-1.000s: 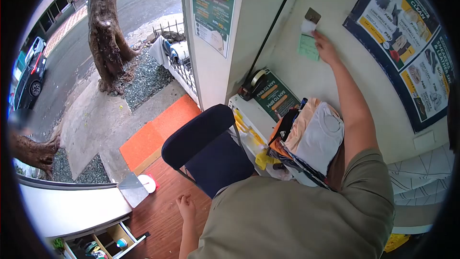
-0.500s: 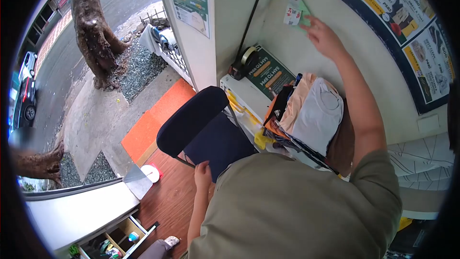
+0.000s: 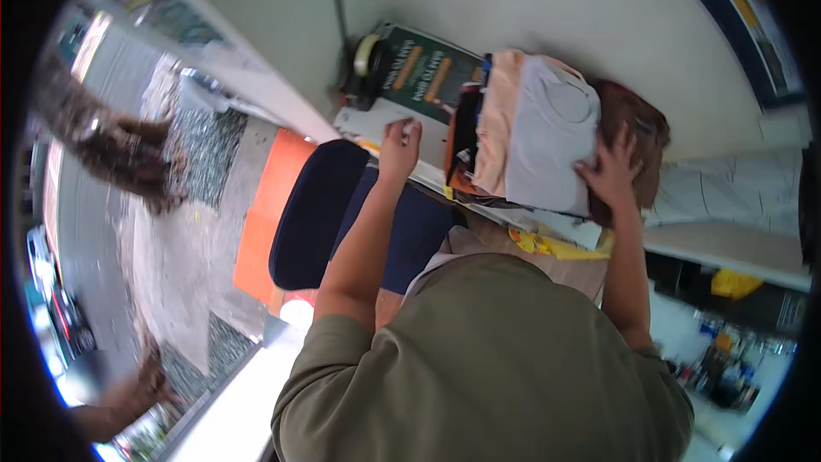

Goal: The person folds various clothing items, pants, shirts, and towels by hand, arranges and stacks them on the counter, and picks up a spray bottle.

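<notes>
My right hand (image 3: 614, 169) lies with fingers spread on a brown bundle (image 3: 643, 124) beside the stack of folded clothes, its thumb at the edge of the white shirt (image 3: 552, 141). A peach folded garment (image 3: 499, 120) and darker ones sit to the left of that shirt. My left hand (image 3: 399, 150) is raised over the front of the white shelf (image 3: 432, 124), fingers curled in. Something small and whitish shows at its fingertips, but I cannot tell what it is.
A dark green sign (image 3: 423, 68) lies at the back of the shelf, with a tape roll (image 3: 369, 56) to its left. A dark blue chair (image 3: 316, 214) stands in front. An orange mat (image 3: 272, 205) lies by the doorway. Yellow plastic (image 3: 556, 245) shows under the clothes.
My right hand has come down from the green tag on the wall to the clothes stack. My left hand has moved up from beside the chair to the shelf. The view has shifted.
</notes>
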The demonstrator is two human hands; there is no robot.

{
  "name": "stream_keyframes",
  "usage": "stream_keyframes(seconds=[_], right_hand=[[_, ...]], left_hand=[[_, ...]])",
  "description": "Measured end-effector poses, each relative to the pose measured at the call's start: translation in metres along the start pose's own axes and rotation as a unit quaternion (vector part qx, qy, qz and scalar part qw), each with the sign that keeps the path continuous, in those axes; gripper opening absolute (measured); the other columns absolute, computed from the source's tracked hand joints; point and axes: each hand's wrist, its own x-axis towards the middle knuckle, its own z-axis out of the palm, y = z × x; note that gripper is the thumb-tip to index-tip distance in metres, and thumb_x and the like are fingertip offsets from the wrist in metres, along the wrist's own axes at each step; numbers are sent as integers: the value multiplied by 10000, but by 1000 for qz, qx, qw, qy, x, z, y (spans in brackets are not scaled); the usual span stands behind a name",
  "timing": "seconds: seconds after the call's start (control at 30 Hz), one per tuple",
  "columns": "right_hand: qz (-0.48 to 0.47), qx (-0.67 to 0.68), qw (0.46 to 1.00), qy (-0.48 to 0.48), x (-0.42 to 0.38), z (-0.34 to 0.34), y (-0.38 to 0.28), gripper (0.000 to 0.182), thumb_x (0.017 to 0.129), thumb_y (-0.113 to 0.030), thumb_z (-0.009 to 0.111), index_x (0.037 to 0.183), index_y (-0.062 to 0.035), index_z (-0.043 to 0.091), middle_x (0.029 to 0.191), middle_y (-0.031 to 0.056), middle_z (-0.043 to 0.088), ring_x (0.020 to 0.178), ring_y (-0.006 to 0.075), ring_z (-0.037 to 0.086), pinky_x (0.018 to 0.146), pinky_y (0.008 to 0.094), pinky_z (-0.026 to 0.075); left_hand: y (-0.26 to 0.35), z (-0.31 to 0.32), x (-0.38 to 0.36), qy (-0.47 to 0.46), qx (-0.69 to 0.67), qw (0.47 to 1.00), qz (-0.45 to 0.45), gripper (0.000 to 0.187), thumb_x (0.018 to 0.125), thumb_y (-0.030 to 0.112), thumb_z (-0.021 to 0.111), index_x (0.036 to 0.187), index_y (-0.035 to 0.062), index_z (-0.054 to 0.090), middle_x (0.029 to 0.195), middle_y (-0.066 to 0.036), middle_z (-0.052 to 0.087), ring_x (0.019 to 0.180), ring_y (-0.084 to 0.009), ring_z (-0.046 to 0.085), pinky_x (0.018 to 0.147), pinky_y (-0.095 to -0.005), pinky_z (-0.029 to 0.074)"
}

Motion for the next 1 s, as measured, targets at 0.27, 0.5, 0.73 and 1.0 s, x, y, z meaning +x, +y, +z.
stream_keyframes(seconds=[0.27, 0.5, 0.73, 1.0], right_hand=[[21, 42, 999, -3, -8, 16, 24, 753, 775, -623, 664, 1416, -263, 500, 1602, 152, 142, 1453, 462, 89, 1029, 772, 90], [-98, 268, 921, 265, -81, 1, -22, 221, 734, -44, 737, 935, -60, 646, 962, 117, 660, 885, 328, 626, 748, 407, 505], [113, 381, 912, -99, -221, 271, -53, 413, 834, -387, 725, 1087, -66, 663, 1011, 163, 667, 958, 339, 640, 821, 424, 520], [69, 83, 994, 20, -94, 449, -54, 643, 826, -560, 630, 1191, -31, 615, 1203, 215, 619, 1119, 397, 582, 967, 468, 452]], left_hand=[[199, 53, -24, -52, 141, 911, 385, 567, 848, 472, 656, 1338, 202, 565, 1526, -152, 315, 1381, -449, 290, 1080, -614, 271], [193, 112, -12, -173, 271, 883, 342, 709, 870, 704, 471, 1479, 356, 368, 1604, -73, 204, 1473, -408, 119, 1098, -684, 142], [179, 0, -60, -12, 100, 954, 282, 516, 869, 142, 687, 1346, 44, 515, 1458, -227, 376, 1305, -376, 413, 1070, -467, 349], [-3, -100, -348, -78, 244, 967, 15, 231, 932, 12, 569, 1158, 12, 612, 1095, -170, 599, 1020, -271, 612, 817, -338, 499]])
